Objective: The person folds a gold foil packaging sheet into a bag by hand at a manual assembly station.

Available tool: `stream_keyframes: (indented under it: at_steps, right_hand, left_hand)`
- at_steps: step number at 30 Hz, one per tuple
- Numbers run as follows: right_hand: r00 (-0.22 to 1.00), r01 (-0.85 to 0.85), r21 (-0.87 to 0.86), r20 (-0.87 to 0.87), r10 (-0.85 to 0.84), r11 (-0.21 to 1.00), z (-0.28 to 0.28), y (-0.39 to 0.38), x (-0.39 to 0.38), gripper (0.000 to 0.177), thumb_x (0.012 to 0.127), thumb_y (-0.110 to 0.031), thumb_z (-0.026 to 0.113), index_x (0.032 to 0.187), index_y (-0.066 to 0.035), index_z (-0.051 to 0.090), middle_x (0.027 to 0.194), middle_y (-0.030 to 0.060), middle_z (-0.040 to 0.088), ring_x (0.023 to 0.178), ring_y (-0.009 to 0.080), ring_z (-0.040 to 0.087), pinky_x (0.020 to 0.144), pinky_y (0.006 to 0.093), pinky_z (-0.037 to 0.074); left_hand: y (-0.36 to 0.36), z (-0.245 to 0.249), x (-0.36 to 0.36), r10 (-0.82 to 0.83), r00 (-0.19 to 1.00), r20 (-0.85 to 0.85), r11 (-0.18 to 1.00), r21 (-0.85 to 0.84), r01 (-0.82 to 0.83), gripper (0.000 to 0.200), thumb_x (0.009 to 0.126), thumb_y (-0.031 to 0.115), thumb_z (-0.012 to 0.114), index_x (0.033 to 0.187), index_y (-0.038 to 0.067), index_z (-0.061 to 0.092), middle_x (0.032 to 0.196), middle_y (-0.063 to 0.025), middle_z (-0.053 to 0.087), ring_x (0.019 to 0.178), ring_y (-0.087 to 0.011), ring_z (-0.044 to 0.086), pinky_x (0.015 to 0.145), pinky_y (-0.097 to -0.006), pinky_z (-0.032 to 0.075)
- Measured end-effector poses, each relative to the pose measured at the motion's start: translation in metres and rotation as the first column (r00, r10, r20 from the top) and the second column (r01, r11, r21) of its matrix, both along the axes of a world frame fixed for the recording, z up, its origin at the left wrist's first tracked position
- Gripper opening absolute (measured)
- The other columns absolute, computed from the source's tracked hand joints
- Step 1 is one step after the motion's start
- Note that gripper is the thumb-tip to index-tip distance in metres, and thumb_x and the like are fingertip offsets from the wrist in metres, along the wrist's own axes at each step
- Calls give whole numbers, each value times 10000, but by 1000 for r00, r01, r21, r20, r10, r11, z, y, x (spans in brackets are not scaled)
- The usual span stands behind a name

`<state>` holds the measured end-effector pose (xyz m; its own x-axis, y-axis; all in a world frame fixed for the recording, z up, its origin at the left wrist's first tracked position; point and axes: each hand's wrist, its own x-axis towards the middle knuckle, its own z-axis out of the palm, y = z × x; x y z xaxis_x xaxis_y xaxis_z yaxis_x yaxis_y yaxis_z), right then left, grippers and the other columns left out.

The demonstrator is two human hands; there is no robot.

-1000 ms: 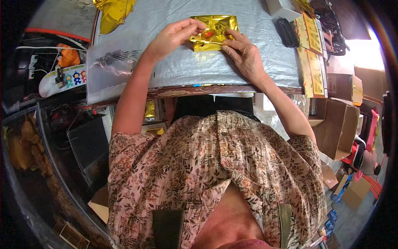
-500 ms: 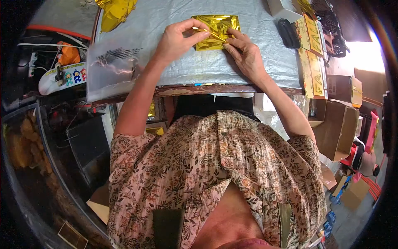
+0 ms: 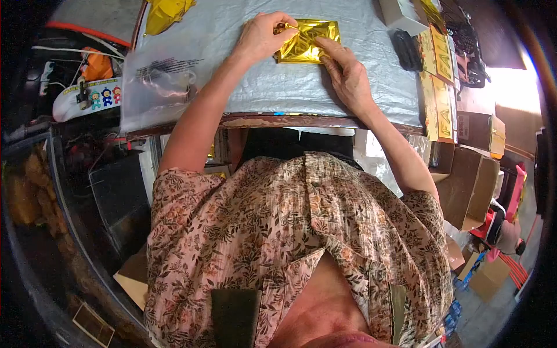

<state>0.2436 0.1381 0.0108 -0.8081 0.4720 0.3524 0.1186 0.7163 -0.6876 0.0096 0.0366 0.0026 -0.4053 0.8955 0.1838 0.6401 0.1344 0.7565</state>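
A shiny gold foil packet point(image 3: 303, 53) lies flat and creased on the silver-grey sheet of the table. My left hand point(image 3: 264, 38) is closed at the packet's left edge, with thumb and fingertips pinching the gold foil there. Resting on the packet's right part is my right hand point(image 3: 349, 75), its index finger stretched over the foil and the other fingers along the lower right edge. The fingertips hide parts of both edges.
Crumpled gold foil point(image 3: 167, 14) lies at the table's far left. A clear plastic bag point(image 3: 156, 95) with printed text sits nearer. To the right are a white box point(image 3: 404, 17), a black object point(image 3: 406, 50) and card boxes lettered FALL point(image 3: 444, 110). The table's front edge point(image 3: 290, 120) is close to my body.
A raised fold of gold foil between my hands has gone down, and the packet looks flatter. My left hand has moved up and left to the packet's side; my right fingers have loosened.
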Motion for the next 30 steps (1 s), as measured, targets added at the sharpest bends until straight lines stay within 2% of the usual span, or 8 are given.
stream_keyframes:
  at_steps: [3,7,9,15,22,24,28,30]
  right_hand:
    - [1000,-24,77,4,23,997,2,-1,1,372,1020,-68,654,1389,-109,674,1392,193,667,1173,352,669,1012,394,527]
    - [998,-36,194,61,25,980,2,-2,4,383,1014,-87,661,1395,-129,677,1444,196,621,1197,376,645,1023,423,530]
    - [997,-48,241,78,30,969,0,-2,5,386,1011,-97,668,1396,-130,678,1456,200,609,1206,388,635,1029,433,529]
    - [996,-53,268,79,32,962,0,-1,5,382,1004,-119,683,1386,-112,684,1438,207,613,1234,406,614,1052,448,517]
    - [995,-61,323,89,34,944,-3,0,5,378,1002,-141,692,1379,-115,693,1411,200,627,1244,400,609,1067,448,505]
    - [995,-61,326,92,33,943,-4,0,4,381,1002,-145,692,1382,-118,693,1407,197,629,1245,399,609,1069,448,503]
    - [996,-62,330,83,37,942,-3,-1,5,385,1005,-153,690,1389,-128,689,1412,194,624,1248,396,609,1076,445,499]
    - [995,-60,321,93,32,945,-1,0,5,387,1007,-154,688,1393,-131,686,1420,194,620,1251,395,608,1078,444,498]
  left_hand:
    - [5,-4,-2,18,991,-136,997,78,-8,282,885,372,779,1059,150,799,935,-97,796,870,-276,757,862,-436,551]
    - [1,2,0,3,997,-80,995,99,5,271,873,382,770,1045,175,805,917,-85,796,875,-295,753,901,-486,524]
    - [-6,9,3,-14,973,-231,1000,11,17,259,937,320,769,1090,112,776,1088,-74,767,1028,-279,687,961,-424,535]
    - [-1,-7,-8,-49,942,-332,982,156,106,269,887,317,813,1073,126,780,1114,-67,755,1077,-288,678,995,-426,519]
    - [-15,-3,4,-25,973,-230,959,268,88,220,919,287,789,1085,143,795,1248,-29,728,1177,-253,663,1055,-422,464]
    - [-26,5,16,31,898,-439,970,230,79,275,965,340,751,1181,174,790,1350,-12,707,1316,-243,596,1154,-501,338]
    - [-31,-2,28,-45,809,-586,970,168,176,372,993,406,684,1273,173,758,1443,17,666,1461,-210,486,1151,-565,264]
    - [-34,-7,28,-96,758,-645,980,72,185,485,1027,437,635,1415,149,664,1498,-18,626,1494,-227,458,1168,-610,232]
